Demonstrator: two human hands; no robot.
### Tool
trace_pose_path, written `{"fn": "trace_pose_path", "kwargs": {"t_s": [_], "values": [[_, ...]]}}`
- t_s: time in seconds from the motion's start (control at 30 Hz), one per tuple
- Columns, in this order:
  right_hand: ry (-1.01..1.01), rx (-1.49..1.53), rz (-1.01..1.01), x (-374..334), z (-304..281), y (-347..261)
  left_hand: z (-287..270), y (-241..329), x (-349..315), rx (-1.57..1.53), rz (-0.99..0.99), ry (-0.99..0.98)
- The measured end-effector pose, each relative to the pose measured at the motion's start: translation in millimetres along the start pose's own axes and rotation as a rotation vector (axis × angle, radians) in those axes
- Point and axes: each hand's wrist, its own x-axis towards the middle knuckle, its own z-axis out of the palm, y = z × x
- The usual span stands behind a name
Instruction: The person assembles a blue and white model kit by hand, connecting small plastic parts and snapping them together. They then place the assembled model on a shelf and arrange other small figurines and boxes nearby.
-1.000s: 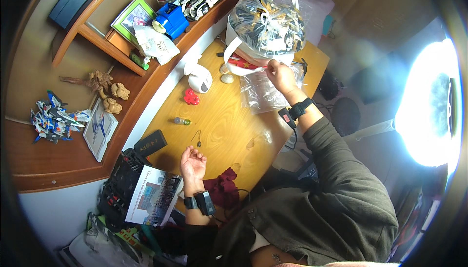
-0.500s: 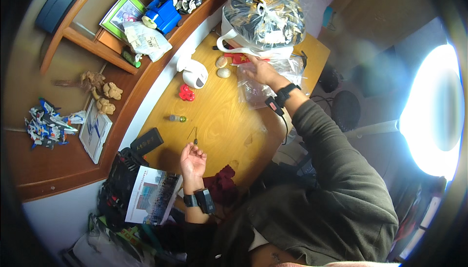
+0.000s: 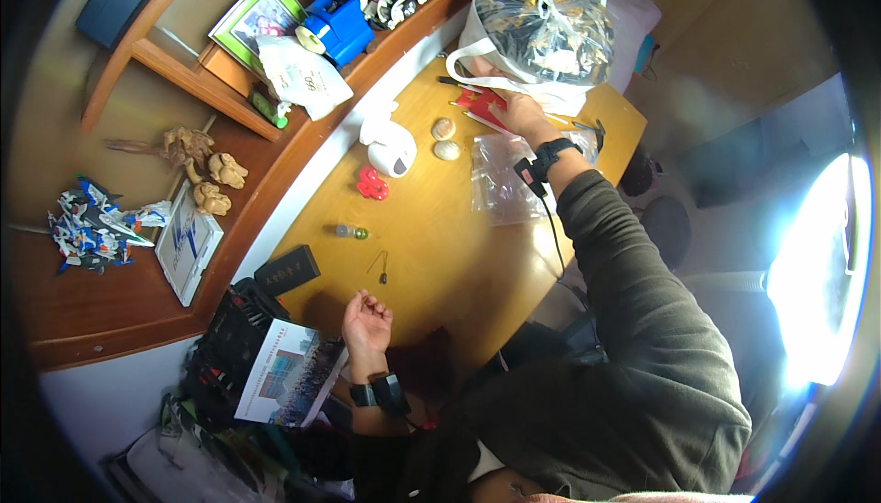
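My right hand (image 3: 521, 116) reaches over the far part of the table, its fingers closed at the edge of a small red flag with yellow stars (image 3: 477, 102). The fingertips are partly hidden. Just beyond stands a white tote bag (image 3: 468, 51) with a clear bag of dark and yellowish contents (image 3: 546, 30) on top. A flat clear plastic bag (image 3: 500, 177) lies beneath my right wrist. Palm up, my left hand (image 3: 369, 324) rests at the near table edge, fingers loosely curled but apart, holding nothing. Close to its fingertips lies a small dark pendant-like thing on a thin cord (image 3: 383, 276).
On the table (image 3: 422, 246) are two round shell-like pieces (image 3: 445, 139), a white camera-like device (image 3: 393, 150), a red flower-shaped object (image 3: 372, 184), a green-capped little bottle (image 3: 351, 231) and a black box (image 3: 286, 271). A wooden shelf (image 3: 110, 319) curves along the left. A bright lamp (image 3: 821, 269) stands right.
My right hand has moved slightly, and more of the red flag shows beside the tote bag. The whole view has shifted a little. My left hand stays palm up.
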Motion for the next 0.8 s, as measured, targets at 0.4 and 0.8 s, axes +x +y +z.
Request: {"fn": "trace_pose_path", "kwargs": {"t_s": [0.4,0.8], "values": [[0.187,0.129,-0.172,17.0,-11.1,12.0,6.7,1.2,1.4,-0.016,-0.006,-0.010],[-0.257,0.395,-0.090,-63.4,-19.7,-78.9,16.4,10.0,-15.3,0.012,0.026,-0.074]]}}
